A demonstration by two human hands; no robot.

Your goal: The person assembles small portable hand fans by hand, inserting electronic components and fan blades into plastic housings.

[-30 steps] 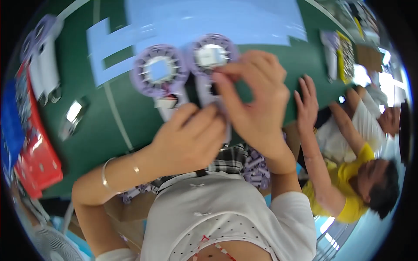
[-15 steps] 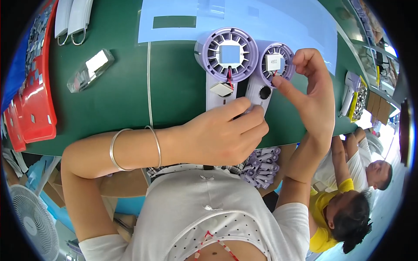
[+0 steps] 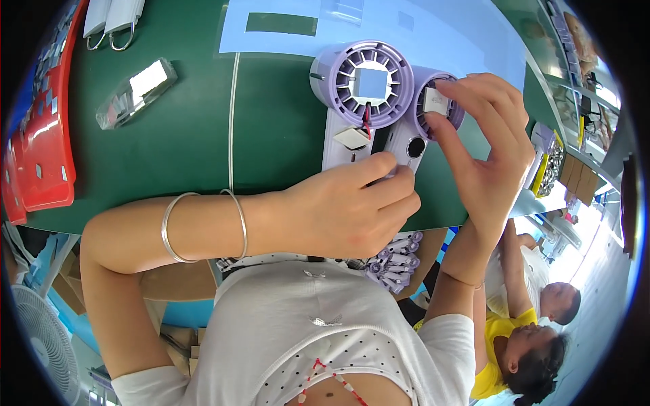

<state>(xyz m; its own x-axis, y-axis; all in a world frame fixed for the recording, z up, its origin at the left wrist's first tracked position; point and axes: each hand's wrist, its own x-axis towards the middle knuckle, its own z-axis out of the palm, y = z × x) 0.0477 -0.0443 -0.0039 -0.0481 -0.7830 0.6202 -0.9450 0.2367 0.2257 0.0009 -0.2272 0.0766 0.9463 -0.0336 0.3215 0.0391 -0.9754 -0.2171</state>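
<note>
Two light-purple handheld fans lie side by side on the green table. On the left fan [image 3: 323, 88], a blue square covers the middle of the round head, and a white square plate [image 3: 353, 139] hangs by red wires over its handle. My left hand [image 3: 352, 199] is closed round the handle of the right fan [image 3: 422, 88], its fingertips partly hidden. Over that fan's round head, my right hand [image 3: 484, 128] pinches a second white square plate [image 3: 435, 103] by its edges, between thumb and forefinger. The other right fingers are bent and hold nothing.
A blue sheet [image 3: 474, 40] covers the far table [image 3: 176, 155]. At left are a red tray [image 3: 51, 162] of small plates and a clear plastic packet [image 3: 132, 95]. Many purple fan parts [image 3: 393, 264] sit in a carton below the edge. Two people [image 3: 518, 352] are at the right.
My right forefinger has come down from beside the fan's rim onto the white plate, which thumb and forefinger now pinch. My left hand stays on the handle. The view has shifted slightly.
</note>
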